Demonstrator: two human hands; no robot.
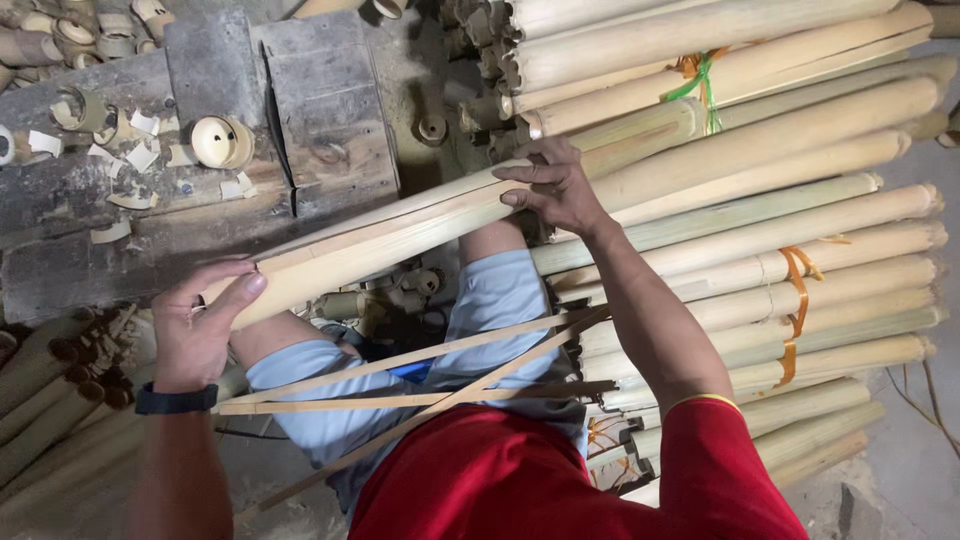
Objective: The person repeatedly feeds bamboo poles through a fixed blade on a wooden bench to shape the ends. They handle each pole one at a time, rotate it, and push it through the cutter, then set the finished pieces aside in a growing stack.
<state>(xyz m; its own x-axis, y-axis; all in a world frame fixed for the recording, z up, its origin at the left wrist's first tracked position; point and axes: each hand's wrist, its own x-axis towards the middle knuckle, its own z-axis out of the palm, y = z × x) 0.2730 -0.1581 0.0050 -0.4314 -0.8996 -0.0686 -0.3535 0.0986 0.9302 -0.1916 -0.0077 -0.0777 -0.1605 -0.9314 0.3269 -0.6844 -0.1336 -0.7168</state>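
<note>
I hold a long split bamboo piece (400, 235) slanting across my lap. My left hand (205, 320), with a black watch on the wrist, grips its near end at the lower left. My right hand (550, 185) presses on the piece farther along, fingers curled over its top edge. Thin bamboo strips (420, 385) lie crossed over my knees, which are in light blue shorts, below a red shirt.
A big stack of pale bamboo poles (780, 200), some tied with orange and green bands, fills the right side. A dark wooden block (300, 110) with short bamboo rings (222, 142) and chips lies at the upper left. More bamboo sections (60, 400) sit at the lower left.
</note>
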